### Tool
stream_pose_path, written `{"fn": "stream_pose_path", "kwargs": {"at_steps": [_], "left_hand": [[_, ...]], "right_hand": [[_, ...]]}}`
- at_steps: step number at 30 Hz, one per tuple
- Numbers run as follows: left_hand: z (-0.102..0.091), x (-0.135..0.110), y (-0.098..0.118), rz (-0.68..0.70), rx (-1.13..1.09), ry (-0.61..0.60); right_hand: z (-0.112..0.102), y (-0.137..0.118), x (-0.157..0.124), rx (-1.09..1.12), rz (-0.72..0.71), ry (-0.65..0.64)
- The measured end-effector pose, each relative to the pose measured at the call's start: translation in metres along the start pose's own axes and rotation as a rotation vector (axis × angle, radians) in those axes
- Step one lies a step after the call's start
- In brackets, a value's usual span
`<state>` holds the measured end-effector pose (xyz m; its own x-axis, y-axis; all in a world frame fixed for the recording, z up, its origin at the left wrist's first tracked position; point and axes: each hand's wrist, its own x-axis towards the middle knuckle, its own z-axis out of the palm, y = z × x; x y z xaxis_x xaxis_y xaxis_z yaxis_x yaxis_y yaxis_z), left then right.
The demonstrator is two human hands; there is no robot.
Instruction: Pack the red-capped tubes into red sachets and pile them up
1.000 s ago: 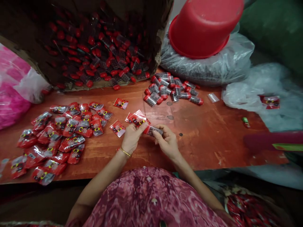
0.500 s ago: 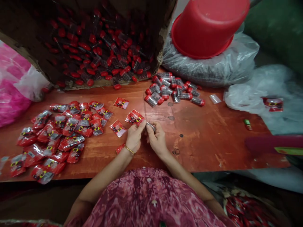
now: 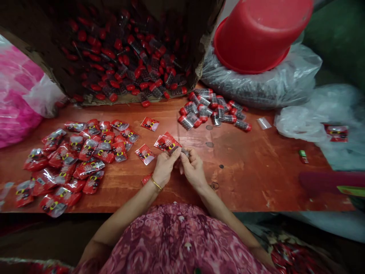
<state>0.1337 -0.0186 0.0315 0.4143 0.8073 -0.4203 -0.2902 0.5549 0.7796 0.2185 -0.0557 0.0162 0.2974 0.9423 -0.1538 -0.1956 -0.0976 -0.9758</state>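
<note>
Near the front middle of the table my left hand (image 3: 164, 167), with a gold bracelet at the wrist, is closed on a red printed packet (image 3: 171, 141). My right hand (image 3: 194, 169) touches it fingertip to fingertip, pinched on a small clear tube (image 3: 185, 152) with dark contents, at the packet's near edge. Fingers cover most of the tube, so I cannot tell how far it is inside. Flat red packets lie close by: one packet (image 3: 145, 154) left of my hands, another packet (image 3: 149, 123) farther back, and one partly under my left forearm.
Filled red packets (image 3: 88, 149) are heaped at the left. Red-capped tubes (image 3: 203, 111) lie in a pile behind my hands. A tipped cardboard box (image 3: 202, 57) holds many more. A red bucket (image 3: 256, 38) rests upside down on a plastic sack (image 3: 268, 89). Pink bags (image 3: 19, 102) stand far left.
The tube has gone deeper between my fingers, up against the packet, and less of it shows. Both hands stay together. The whole view has shifted slightly.
</note>
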Motion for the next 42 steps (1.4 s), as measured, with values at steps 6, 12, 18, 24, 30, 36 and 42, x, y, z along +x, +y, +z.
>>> {"fn": "stream_pose_path", "kwargs": {"at_steps": [6,12,18,24,30,36,42], "left_hand": [[-0.009,-0.001,0.013,0.027,-0.134,0.004],[-0.017,-0.009,0.016,-0.028,-0.198,0.021],[-0.085,-0.011,0.066,0.108,-0.305,0.456],[-0.111,-0.011,0.093,0.211,-0.559,0.580],[-0.081,0.009,0.071,0.110,-0.117,0.466],[-0.069,0.056,0.058,0.532,1.175,0.347],[-0.059,0.056,0.036,0.521,1.747,0.198]], "right_hand": [[-0.005,-0.008,0.008,0.051,0.020,-0.179],[0.008,0.001,0.022,-0.061,-0.066,-0.185],[0.002,-0.007,0.077,-0.866,-0.436,-0.038],[-0.016,0.003,0.123,-1.436,-0.469,0.104],[-0.052,0.022,0.087,-1.490,-0.606,0.078],[-0.081,0.026,0.040,-1.412,-0.666,0.114],[-0.084,0.032,0.028,-1.326,-0.674,0.173]]}}
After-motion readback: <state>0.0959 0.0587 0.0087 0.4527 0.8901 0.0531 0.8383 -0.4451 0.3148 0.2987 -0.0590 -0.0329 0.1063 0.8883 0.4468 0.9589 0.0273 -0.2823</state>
